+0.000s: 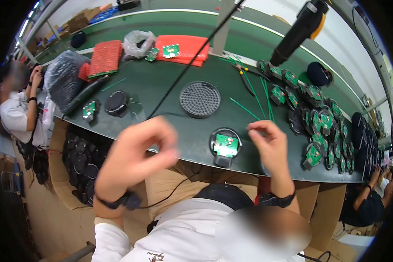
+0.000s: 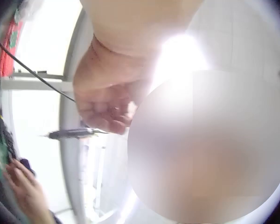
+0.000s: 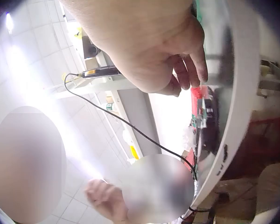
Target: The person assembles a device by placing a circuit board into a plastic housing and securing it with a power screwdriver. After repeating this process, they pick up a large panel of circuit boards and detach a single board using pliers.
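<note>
A round black housing (image 1: 213,139) with a green circuit board (image 1: 226,145) on top lies near the table's front edge. Just right of it hovers the right hand (image 1: 270,146), fingers bent and thumb near the index finger, with no object visible in it. The left hand (image 1: 139,150), blurred by motion, is raised at the front edge, left of the housing; a gap shows between its thumb and fingers. In the left wrist view the left hand's fingers (image 2: 109,114) are loosely curled. The right wrist view shows the right hand (image 3: 163,60) with relaxed, slightly bent fingers.
A round black grid dish (image 1: 200,99) stands mid-table. Many board-fitted housings (image 1: 325,122) are heaped on the right. Cutters (image 1: 245,81) and green sticks lie behind. A power driver (image 1: 299,32) hangs above; red bubble wrap (image 1: 187,46) is at the back. People sit at both sides.
</note>
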`<action>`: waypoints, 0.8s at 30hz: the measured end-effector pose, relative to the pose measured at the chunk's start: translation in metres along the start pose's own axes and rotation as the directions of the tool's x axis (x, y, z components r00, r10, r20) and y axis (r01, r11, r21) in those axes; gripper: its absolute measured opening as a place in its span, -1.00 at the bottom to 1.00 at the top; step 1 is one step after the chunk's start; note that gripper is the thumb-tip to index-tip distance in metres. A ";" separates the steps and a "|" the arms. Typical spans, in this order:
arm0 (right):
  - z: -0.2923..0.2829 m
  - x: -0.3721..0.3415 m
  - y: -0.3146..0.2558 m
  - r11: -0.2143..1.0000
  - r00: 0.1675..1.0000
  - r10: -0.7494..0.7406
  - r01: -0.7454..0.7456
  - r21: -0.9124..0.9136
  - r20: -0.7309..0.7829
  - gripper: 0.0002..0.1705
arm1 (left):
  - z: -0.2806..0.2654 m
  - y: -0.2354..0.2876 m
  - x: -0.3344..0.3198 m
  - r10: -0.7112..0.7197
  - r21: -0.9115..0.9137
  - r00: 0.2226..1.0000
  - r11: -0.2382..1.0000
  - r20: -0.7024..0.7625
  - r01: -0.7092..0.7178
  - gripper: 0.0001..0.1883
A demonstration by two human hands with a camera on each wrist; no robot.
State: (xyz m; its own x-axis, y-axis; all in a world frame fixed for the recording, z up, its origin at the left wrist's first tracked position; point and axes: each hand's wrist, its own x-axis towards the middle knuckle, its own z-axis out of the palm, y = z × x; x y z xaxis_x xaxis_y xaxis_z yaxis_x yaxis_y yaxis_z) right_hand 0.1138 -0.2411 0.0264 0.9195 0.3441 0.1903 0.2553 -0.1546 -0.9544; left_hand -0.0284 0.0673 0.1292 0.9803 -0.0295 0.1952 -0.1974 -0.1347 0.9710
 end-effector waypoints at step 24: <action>-0.022 0.141 -0.132 0.773 0.892 -0.450 0.415 0.480 -0.047 -0.43 | 0.032 -0.159 0.188 0.116 0.861 0.973 0.494 -0.201 0.119 -0.95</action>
State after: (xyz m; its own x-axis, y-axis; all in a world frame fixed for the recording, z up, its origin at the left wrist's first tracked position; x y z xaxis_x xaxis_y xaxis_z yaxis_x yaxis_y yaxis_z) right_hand 0.2162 -0.1930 0.1841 0.7193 0.3331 0.6096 0.4351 0.4680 -0.7692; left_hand 0.1867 0.0514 0.0070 0.9313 0.1548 0.3298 0.0173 -0.9231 0.3842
